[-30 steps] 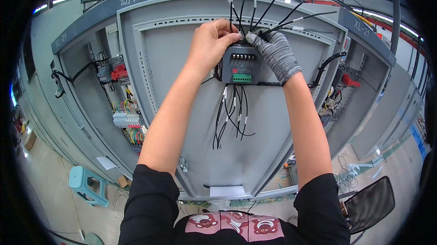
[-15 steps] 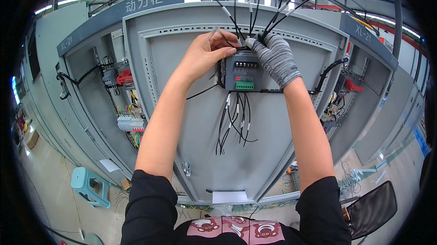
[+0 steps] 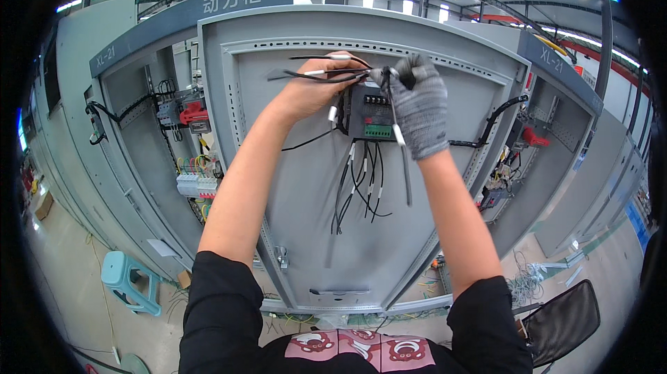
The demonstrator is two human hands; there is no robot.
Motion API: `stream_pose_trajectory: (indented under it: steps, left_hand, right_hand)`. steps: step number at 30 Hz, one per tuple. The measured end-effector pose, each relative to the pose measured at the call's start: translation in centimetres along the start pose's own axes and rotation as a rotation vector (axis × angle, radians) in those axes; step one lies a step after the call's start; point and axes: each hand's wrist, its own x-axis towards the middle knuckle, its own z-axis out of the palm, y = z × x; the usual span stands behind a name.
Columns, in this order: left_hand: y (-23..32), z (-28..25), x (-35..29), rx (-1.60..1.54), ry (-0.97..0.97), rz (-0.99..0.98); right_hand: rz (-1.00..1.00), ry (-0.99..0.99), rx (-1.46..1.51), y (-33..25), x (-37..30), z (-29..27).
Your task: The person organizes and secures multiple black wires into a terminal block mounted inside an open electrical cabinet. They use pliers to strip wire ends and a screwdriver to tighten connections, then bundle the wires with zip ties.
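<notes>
Wires (image 3: 316, 73) fan left across the left hand (image 3: 309, 96), its grip half curled, contents impossible to tell; the gloved right hand (image 3: 422, 106) has its grip closed on them near the dark module (image 3: 379, 115).

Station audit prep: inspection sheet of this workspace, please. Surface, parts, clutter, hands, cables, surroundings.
Surface: grey panel, upright.
Parts: dark grey device on the panel; green terminal block at its lower edge.
Clutter: tangled wire on floor, right.
Hands: left hand bare, at the upper wires, grip partly hidden; right hand gloved, fingers closed on wires above device.
Cables: upper wires black, white-tagged, several bent left, one hanging; lower wires dangle below device.
Surroundings: blue stool left, mesh chair right.
</notes>
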Motion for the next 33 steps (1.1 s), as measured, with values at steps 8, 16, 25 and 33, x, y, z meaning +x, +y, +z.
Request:
stream_pose_trajectory:
  steps: [8, 16, 25, 33]
  left_hand:
    - [-0.8, 0.9, 0.0, -0.386, 0.042, 0.062]
    - [0.2, 0.6, -0.4, -0.275, 0.037, -0.021]
    - [0.3, 0.7, -0.3, -0.251, 0.021, 0.003]
    - [-0.5, 0.9, -0.1, -0.244, 0.025, 0.023]
  right_hand:
    - [-0.483, -0.061, -0.179, -0.1, -3.0, 2.3]
    - [-0.647, -0.063, -0.490, 0.1, -2.6, 0.2]
    - [0.203, -0.213, 0.519, 1.0, -1.6, 0.1]
    - [0.241, -0.182, 0.378, -0.5, -3.0, 1.9]
